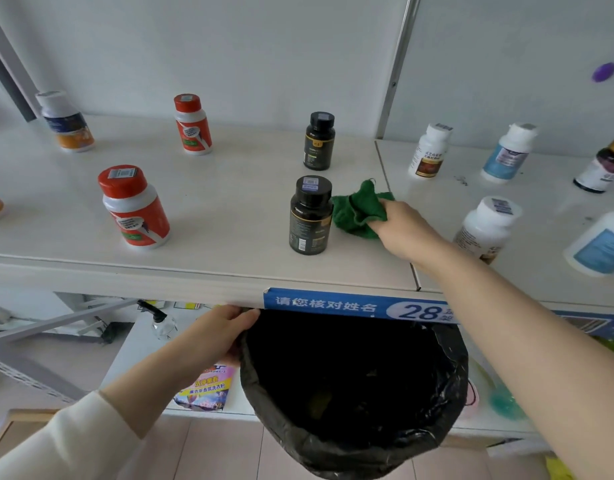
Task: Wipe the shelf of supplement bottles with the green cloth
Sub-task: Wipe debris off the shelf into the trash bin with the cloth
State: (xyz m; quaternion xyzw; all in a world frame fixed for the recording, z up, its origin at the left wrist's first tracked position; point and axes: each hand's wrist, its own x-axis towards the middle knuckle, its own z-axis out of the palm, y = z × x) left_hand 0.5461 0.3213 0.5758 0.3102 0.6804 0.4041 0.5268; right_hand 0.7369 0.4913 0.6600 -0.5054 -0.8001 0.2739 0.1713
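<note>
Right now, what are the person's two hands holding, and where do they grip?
The right hand grips the green cloth by its bunched near edge, on the shelf. The left hand holds the rim of the black bin bag.

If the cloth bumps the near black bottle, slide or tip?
The near black bottle is tall with a narrow base, so a high nudge probably tips it. The shelf looks smooth, so a low push likely slides it. The green cloth in the right hand already sits beside it.

We look from a single head-worn camera, facing forward and down onto the shelf [208,216] at close range; its front edge crosses mid-frame; both forearms reach in from the bottom; wide-angle bending shows at the sides.
</note>
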